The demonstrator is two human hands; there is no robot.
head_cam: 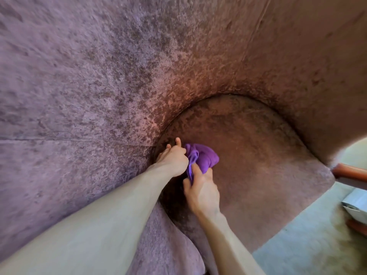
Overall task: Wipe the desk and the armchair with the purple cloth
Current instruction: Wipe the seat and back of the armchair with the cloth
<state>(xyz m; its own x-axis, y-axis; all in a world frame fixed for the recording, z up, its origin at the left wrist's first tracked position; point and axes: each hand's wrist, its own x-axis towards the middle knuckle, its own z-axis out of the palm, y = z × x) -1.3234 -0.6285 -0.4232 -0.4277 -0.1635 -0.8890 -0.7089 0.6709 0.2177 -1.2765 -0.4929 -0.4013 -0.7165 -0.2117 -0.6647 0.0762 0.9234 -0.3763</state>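
Observation:
The armchair point(99, 86) fills almost the whole view, covered in mottled mauve-brown velvet; its round seat cushion point(258, 155) lies at centre right. A bunched purple cloth point(204, 155) rests on the seat near the crease where seat meets inner side. My left hand point(173, 159) is at the cloth's left edge, fingers pressed toward the crease and gripping the cloth's folds. My right hand point(202, 191) comes from below and pinches the cloth's lower end between thumb and fingers. The desk is not in view.
Pale carpet point(307, 245) shows at the lower right beyond the seat's front edge. A reddish wooden piece point(349, 173) juts in at the right edge, with a white paper or box point(355, 205) below it.

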